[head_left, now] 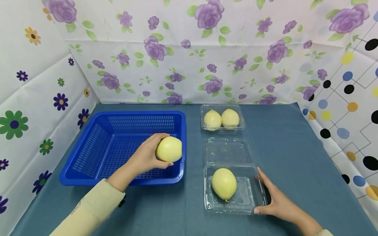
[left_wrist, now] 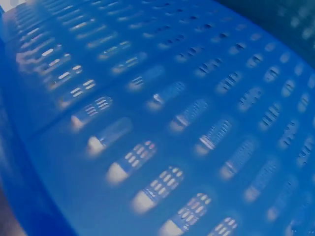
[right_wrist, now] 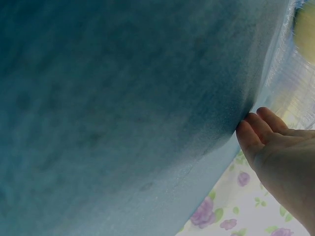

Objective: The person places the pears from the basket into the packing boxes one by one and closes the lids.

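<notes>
Here, left hand (head_left: 146,156) grips a pale yellow fruit (head_left: 169,149) over the blue basket's (head_left: 88,147) right rim. Right hand (head_left: 273,200) — fingers straight — rests against the open clear clamshell (head_left: 251,196), which holds a second fruit (head_left: 223,183). Left wrist view: only blurred basket mesh (left_wrist: 157,118); hand hidden.

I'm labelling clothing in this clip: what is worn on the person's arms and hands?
The left arm wears a pale yellow long sleeve with something dark at its cuff. Both hands, left hand and right hand, are bare. Only a sliver of pale cuff shows at the right wrist.
</notes>
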A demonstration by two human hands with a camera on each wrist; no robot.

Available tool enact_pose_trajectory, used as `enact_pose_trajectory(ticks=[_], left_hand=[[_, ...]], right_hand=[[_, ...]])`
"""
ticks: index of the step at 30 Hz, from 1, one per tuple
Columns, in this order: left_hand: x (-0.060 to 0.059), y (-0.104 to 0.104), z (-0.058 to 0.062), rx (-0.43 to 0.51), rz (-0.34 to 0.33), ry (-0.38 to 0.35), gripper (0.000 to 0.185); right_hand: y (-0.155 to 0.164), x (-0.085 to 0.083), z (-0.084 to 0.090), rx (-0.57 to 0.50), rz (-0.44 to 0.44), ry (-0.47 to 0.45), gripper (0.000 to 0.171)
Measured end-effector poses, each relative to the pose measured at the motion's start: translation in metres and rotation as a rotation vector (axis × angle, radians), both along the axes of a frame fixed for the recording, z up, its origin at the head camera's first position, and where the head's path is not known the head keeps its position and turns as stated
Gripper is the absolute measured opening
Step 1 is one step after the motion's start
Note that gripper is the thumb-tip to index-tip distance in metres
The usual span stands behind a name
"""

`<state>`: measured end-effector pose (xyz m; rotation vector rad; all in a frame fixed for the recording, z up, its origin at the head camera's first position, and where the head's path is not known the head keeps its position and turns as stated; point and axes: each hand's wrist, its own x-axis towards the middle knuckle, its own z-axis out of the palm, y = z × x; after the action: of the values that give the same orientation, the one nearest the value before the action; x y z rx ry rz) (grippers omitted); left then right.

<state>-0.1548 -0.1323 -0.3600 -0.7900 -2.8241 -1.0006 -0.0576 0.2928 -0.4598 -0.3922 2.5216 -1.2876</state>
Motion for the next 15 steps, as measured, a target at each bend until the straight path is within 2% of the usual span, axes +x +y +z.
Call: enact_pose_trajectory(ticks=[8,15], left_hand=[[0.007,0.012,0.009,-0.002,-0.052,-0.018,0.084],[0.014,0.022,0.013,-0.008,-0.086,-0.031,0.084]], right_hand=[[0.001,0.001,0.002,-0.002,-0.002,-0.003,0.121],[0.000,0.001,0.003,-0.007,0.002,0.000,0.121]])
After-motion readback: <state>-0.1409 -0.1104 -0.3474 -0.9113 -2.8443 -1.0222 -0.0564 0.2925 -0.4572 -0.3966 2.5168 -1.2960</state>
